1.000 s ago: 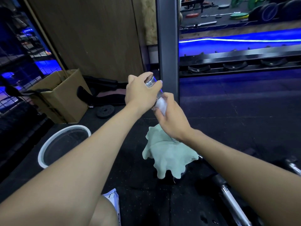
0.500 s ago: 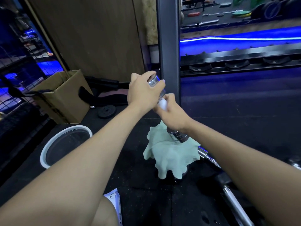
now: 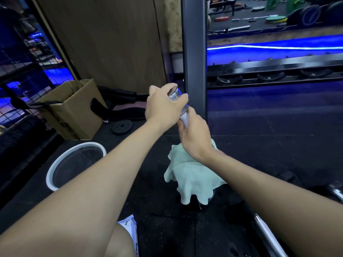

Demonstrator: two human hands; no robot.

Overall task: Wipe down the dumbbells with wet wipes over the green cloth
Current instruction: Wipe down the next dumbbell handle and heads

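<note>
Since half a second ago, right hand [image 3: 194,138] slid back up chrome dumbbell [image 3: 178,101]; lower end now hidden behind it.

Head view: left hand [image 3: 163,106] grips dumbbell's upper end; right hand curls white wet wipe [image 3: 184,118] round handle. Both above crumpled green cloth [image 3: 191,179] on black floor mat [image 3: 269,154]. White-rimmed tub [image 3: 53,169] lower left.

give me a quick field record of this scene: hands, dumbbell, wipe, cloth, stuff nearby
left hand: left hand grips the upper end of the dumbbell
right hand: right hand wraps a white wipe around the bar lower down
dumbbell: chrome, tilted, held above the green cloth
green cloth: crumpled on the black floor mat
nearby: white-rimmed bin on the left, cardboard box behind it
</note>
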